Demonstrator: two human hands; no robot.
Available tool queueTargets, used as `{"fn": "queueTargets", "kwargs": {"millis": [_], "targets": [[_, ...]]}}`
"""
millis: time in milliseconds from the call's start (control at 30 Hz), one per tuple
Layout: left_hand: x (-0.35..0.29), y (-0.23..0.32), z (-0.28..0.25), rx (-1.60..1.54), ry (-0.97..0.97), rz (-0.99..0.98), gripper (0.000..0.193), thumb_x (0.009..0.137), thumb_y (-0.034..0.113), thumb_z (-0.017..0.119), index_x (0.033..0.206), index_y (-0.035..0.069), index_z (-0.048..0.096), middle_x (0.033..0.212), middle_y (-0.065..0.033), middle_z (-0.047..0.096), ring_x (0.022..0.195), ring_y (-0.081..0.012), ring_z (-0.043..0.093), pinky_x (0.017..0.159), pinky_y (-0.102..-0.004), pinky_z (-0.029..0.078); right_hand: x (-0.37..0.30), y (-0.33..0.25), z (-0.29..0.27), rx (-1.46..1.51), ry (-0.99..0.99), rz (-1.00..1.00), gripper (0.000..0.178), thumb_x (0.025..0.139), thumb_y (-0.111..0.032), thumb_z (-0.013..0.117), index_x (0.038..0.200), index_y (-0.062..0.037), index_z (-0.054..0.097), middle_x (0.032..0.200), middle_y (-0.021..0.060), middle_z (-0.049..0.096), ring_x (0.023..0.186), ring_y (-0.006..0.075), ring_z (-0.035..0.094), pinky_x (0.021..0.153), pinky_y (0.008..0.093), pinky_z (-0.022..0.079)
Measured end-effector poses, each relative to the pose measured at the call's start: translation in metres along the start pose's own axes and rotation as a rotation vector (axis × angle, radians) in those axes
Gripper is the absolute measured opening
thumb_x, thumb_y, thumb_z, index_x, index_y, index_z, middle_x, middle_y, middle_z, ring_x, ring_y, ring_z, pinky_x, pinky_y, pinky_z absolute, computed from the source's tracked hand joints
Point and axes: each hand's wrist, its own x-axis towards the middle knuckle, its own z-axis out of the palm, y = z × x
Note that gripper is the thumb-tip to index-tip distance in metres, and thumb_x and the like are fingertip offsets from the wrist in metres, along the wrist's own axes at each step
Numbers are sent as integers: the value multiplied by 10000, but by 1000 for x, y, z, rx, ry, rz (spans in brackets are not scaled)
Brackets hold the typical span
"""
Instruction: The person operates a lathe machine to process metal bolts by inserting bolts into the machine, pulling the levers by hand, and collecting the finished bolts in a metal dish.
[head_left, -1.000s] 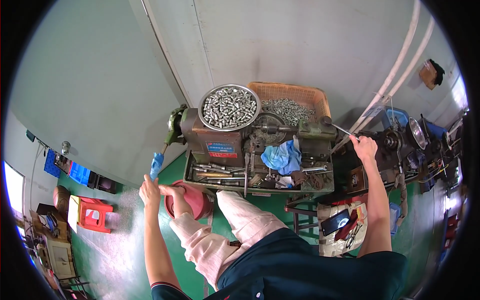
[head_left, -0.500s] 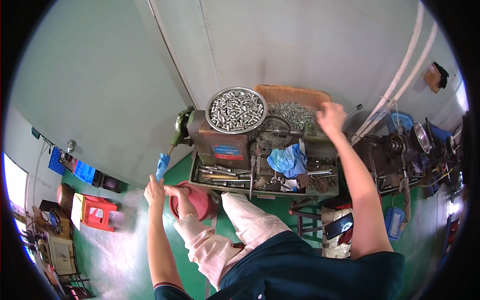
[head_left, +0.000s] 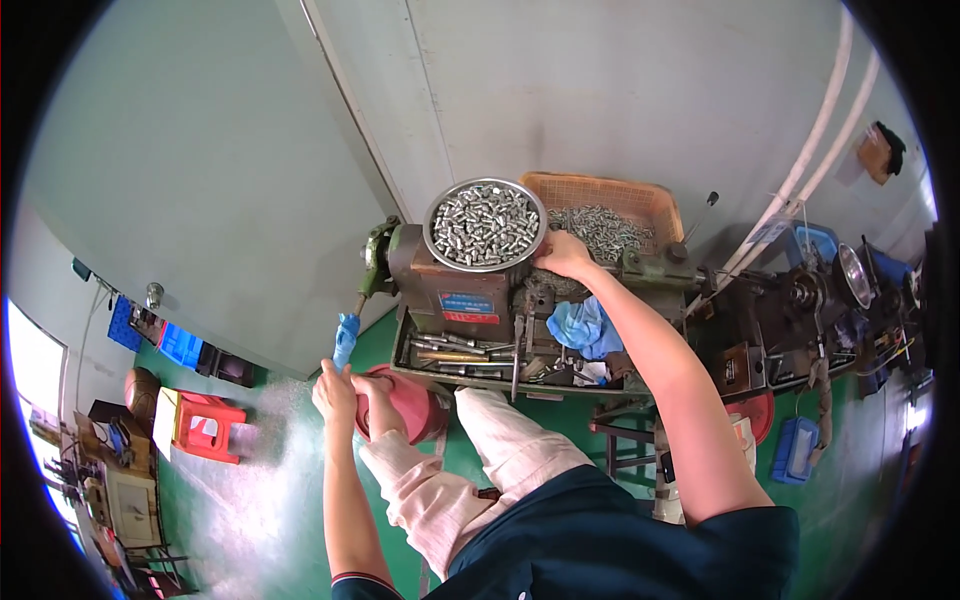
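My left hand [head_left: 335, 390] is closed around the lower end of a lever handle [head_left: 345, 340] wrapped in blue, which slants down from the left end of a small green bench lathe [head_left: 440, 292]. Over the lathe's middle reaches my right hand [head_left: 563, 255], its fingers drawn together at the spindle, just right of a steel bowl [head_left: 427, 240]. Whatever those fingers pinch is hidden. Small shiny metal parts [head_left: 485, 225] fill the bowl, which sits on top of the headstock. Behind my right hand, an orange plastic basket [head_left: 665, 205] holds many more small metal pieces [head_left: 605, 232].
A blue cloth [head_left: 583, 325] and several hand tools [head_left: 450, 350] lie in the lathe's tray. Below it stands a red bucket [head_left: 415, 400] by my leg. To the right is another machine [head_left: 795, 290]; a red stool [head_left: 208, 425] stands at the left.
My right hand has come left and down from the basket's right end to the spindle beside the bowl. My left hand stays on the lever handle. The whole view has shifted slightly.
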Motion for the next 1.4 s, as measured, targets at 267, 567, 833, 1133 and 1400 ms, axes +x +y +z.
{"fn": "queueTargets", "kwargs": {"millis": [267,567,833,1133,1400], "targets": [[-28,35,0,-93,51,-20,260,785,266,489,813,25,396,642,-200,550,649,-383,537,566,-463,412,4,0,3,-12,-7,-22,182,547,-198,627,700,-100,625,694,58,610,695,217,583,646,307,445],[-27,37,3,-127,41,6,260,787,267,486,804,32,378,632,-195,550,620,-382,536,539,-464,412,13,-25,-45,-352,780,-90,46,606,-157,635,592,-128,602,659,15,582,769,214,510,667,331,395],[-29,35,2,-100,37,2,263,790,269,482,806,28,379,635,-197,549,616,-381,535,532,-467,410,18,-102,-50,-77,232,-349,99,580,-204,627,622,-114,631,635,49,605,719,217,535,681,325,438],[-28,35,5,-105,47,16,261,790,263,485,803,26,378,629,-203,546,612,-386,534,534,-466,413,31,-95,-52,-46,152,-375,128,608,-148,612,670,-36,611,643,93,599,598,174,574,575,282,450],[-27,27,14,-77,82,17,268,787,268,489,797,25,378,618,-201,545,605,-388,532,535,-466,412,27,-45,-84,98,333,-175,128,585,-139,623,687,-64,610,683,74,606,634,187,578,601,294,452]]}}
